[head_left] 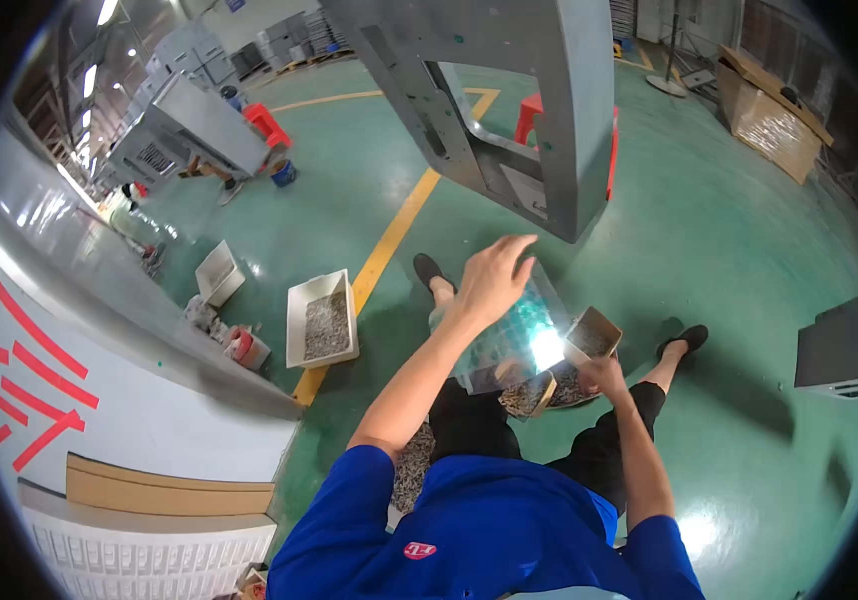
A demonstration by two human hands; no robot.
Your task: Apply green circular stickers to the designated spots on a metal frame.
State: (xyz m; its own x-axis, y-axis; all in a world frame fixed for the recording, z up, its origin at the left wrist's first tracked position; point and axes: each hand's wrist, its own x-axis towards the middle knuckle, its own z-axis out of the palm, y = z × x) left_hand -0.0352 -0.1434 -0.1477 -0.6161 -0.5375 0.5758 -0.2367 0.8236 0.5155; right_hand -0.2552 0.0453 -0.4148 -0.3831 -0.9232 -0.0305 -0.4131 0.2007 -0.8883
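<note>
My left hand [494,282] is raised over a clear plastic tray [514,345] with a grid of compartments, which lies across my knees. Its fingers are bent and apart, and nothing shows between them. Bright glare hides part of the tray. My right hand [604,378] is closed, low at the tray's right side, by the lower edge of a small cardboard box [594,333]. What its fingers hold, if anything, is hidden. Small loose pieces lie in that box and in a divided container [569,388] below it.
A white bin [295,318] of small metal-looking pieces stands on the floor to the left, with a smaller white bin [219,272] beyond. A large grey cabinet frame [579,130] stands ahead, near red stools [527,118]. A grey unit [842,340] is at the far right.
</note>
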